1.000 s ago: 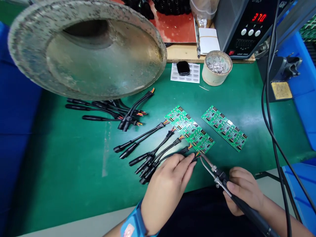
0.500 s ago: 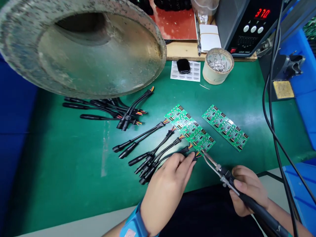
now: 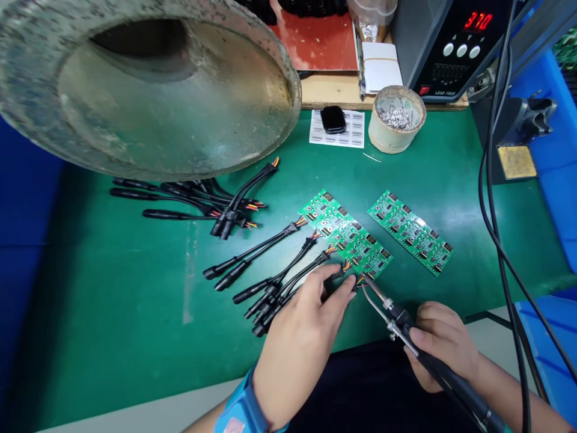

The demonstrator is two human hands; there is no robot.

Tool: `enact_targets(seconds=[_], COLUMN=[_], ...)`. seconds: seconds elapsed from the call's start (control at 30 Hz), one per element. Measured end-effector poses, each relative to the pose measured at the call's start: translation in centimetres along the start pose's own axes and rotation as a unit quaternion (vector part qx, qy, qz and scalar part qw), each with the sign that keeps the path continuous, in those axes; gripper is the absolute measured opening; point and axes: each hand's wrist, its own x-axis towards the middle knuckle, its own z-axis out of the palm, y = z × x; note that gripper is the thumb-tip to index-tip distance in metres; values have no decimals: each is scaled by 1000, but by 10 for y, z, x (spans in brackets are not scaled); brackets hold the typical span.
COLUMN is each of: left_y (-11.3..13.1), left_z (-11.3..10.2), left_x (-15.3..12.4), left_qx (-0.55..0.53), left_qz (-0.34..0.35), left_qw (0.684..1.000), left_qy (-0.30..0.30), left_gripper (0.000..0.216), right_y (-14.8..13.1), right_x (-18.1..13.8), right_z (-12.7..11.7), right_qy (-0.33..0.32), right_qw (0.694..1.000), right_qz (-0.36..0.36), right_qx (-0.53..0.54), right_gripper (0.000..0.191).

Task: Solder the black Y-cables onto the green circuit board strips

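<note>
My left hand [image 3: 300, 340] is closed, its fingers on a black cable at the near end of a green circuit board panel [image 3: 345, 231]. That cable's coloured wires meet the board's edge; its body is mostly hidden by the fingers. My right hand [image 3: 444, 343] grips a soldering iron [image 3: 401, 319] with a thin metal feed tube along it. The iron's tip touches or hovers right at the wire ends on the board's near corner. Several black cables [image 3: 250, 273] lead from the panel's left edge toward the lower left.
A second circuit board panel [image 3: 410, 231] lies to the right. Loose black cables [image 3: 193, 201] are piled under a large fume hood [image 3: 180, 132]. Behind stand a tub of solder bits [image 3: 392, 138], a watch face [image 3: 333, 119] and a soldering station [image 3: 444, 60] reading 370. Black cords [image 3: 491, 204] hang at right.
The iron's tip and my right hand have shifted slightly left along the board's edge. My left index finger has moved up and spread from the thumb around the cable.
</note>
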Motion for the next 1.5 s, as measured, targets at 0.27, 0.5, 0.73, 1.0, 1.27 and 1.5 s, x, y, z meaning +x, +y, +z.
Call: enact_targets(seconds=[0.27, 0.5, 0.73, 1.0, 1.27, 1.5], left_y=[4, 8, 13, 16, 20, 18], left_z=[-3, -4, -2, -1, 0, 3], left_x=[0, 0, 1, 2, 4, 4], left_qx=[21, 51, 62, 56, 53, 47], left_qz=[6, 10, -1, -13, -37, -38], left_qw=[1000, 999, 997, 997, 996, 996], left_qy=[-1, 9, 37, 53, 68, 70], left_gripper=[25, 24, 21, 19, 16, 16], right_y=[0, -1, -2, -4, -4, -3], right_x=[0, 5, 6, -4, 2, 4], right_z=[-1, -1, -2, -4, -3, -4], right_qy=[-2, 9, 27, 57, 60, 43], right_qw=[1000, 1000, 999, 997, 998, 999], right_qz=[7, 2, 2, 11, 3, -6], right_qx=[11, 18, 35, 42, 26, 20], right_gripper=[48, 53, 57, 52, 42, 47])
